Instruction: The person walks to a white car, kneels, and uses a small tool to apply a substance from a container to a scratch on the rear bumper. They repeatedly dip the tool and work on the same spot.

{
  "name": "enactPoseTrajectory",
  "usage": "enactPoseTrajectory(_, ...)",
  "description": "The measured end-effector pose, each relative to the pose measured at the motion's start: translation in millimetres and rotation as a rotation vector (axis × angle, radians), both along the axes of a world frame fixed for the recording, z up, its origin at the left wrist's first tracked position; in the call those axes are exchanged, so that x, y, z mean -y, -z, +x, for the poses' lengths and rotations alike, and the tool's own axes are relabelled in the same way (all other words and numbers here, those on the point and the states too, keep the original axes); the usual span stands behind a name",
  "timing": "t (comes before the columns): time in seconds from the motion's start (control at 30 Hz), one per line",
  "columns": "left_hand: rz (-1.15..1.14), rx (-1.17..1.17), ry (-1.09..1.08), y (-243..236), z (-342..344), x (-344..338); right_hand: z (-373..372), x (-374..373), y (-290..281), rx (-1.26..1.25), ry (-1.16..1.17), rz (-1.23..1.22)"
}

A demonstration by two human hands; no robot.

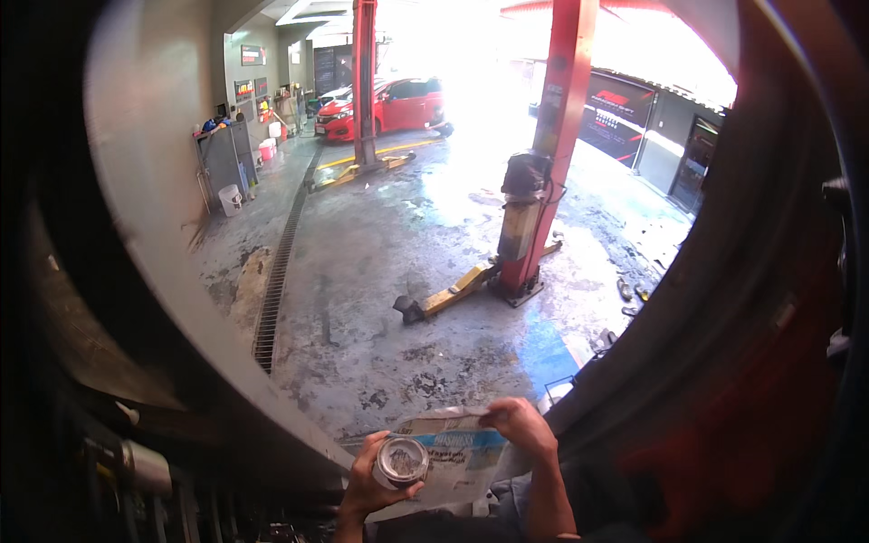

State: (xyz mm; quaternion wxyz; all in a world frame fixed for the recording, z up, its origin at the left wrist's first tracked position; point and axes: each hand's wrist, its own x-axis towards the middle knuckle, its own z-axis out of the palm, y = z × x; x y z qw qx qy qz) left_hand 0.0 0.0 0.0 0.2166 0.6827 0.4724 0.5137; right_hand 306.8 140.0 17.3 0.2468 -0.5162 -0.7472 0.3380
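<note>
At the bottom of the view my left hand (pixel 369 475) is wrapped round a small round metal can (pixel 402 460), whose lidded or open top faces up; I cannot tell which. A sheet of printed newspaper (pixel 462 475) with a blue band lies behind and beside the can. My right hand (pixel 518 425) pinches the newspaper's upper right edge, with the forearm coming up from the lower right.
Beyond me stretch a stained floor (pixel 344 290) and a drain grate (pixel 276 299). Two lift posts stand ahead, the nearer red one (pixel 557 109) with a low yellow arm (pixel 457 290). A red car (pixel 398 113) is parked behind. Buckets (pixel 231 201) line the left wall.
</note>
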Motion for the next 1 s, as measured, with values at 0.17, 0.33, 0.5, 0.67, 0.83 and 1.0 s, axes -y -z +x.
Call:
enactPoseTrajectory(0.17,-0.026,-0.010,-0.122,-18,-39,-114,-65,-160,-13,0.036,0.023,0.096)
enactPoseTrajectory(0.33,-0.040,0.006,-0.258,-26,-72,-197,-124,-301,6,-0.041,-0.031,0.150)
enactPoseTrajectory(0.5,-0.085,0.023,-0.471,-13,-119,-265,-202,-416,30,-0.053,-0.180,-0.053)
enactPoseTrajectory(0.67,-0.130,0.116,-0.686,4,-175,-356,-297,-539,39,-0.047,-0.362,-0.120)
enactPoseTrajectory(0.83,-0.054,0.176,-0.733,16,-238,-503,-365,-690,27,-0.046,-0.392,-0.093)
enactPoseTrajectory(1.0,-0.068,0.058,-0.711,-4,-302,-646,-411,-826,27,-0.100,-0.381,-0.037)
